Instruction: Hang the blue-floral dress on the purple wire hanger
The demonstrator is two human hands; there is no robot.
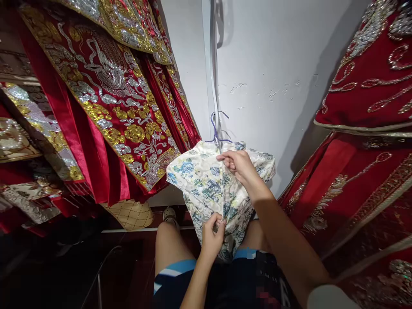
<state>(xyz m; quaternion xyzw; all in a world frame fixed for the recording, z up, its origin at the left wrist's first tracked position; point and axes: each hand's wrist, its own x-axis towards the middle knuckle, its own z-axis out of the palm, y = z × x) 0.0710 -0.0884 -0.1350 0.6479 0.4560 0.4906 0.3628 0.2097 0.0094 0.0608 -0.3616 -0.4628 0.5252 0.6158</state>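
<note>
A cream garment (199, 180) with blue and green flowers hangs from a purple hanger (215, 128) in front of the wall. A long seam or zip line (222, 193) runs down its middle. My right hand (236, 165) is closed at the upper part of this line, just below the neckline, its fingertips pinched on the fabric. Lower down, my left hand (213, 234) pinches the garment at the same line. Whatever small part lies between the fingers of either hand is hidden.
Red garments with gold and silver embroidery (128, 103) hang at the left, and more red beaded garments (370, 171) hang at the right. A pale strap (210, 64) runs down the white wall (270, 56). My bare knees flank the garment's lower end.
</note>
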